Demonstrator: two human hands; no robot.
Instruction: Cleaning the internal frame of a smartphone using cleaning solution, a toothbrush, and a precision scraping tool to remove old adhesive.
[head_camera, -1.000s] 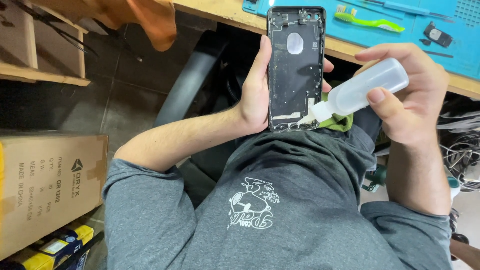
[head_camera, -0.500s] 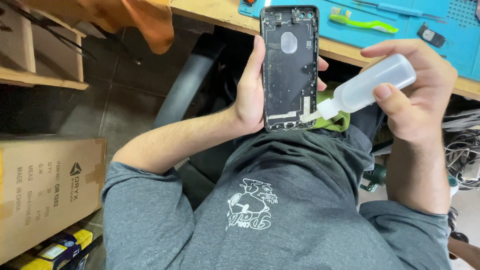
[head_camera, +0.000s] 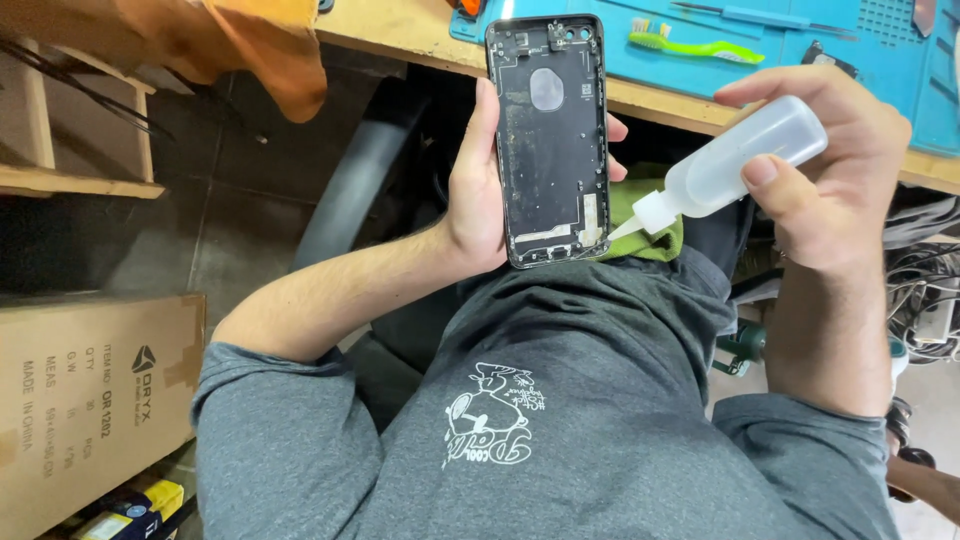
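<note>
The left hand (head_camera: 478, 205) grips the phone shell (head_camera: 552, 135) upright above the lap, while the right hand (head_camera: 830, 175) squeezes a squeeze bottle (head_camera: 725, 165), nozzle touching its lower corner. Too hard a squeeze could flood the shell and drip onto the green cloth (head_camera: 650, 235).

Single view, head-worn camera. It looks steeply down over the wearer's chest and lap toward the bench (head_camera: 400, 30), whose edge runs along the top of frame. Range is close: the phone shell (head_camera: 550, 140) sits just below the bench edge, near centre. Floor shows left of the bench. No second view shares the scene.
</note>
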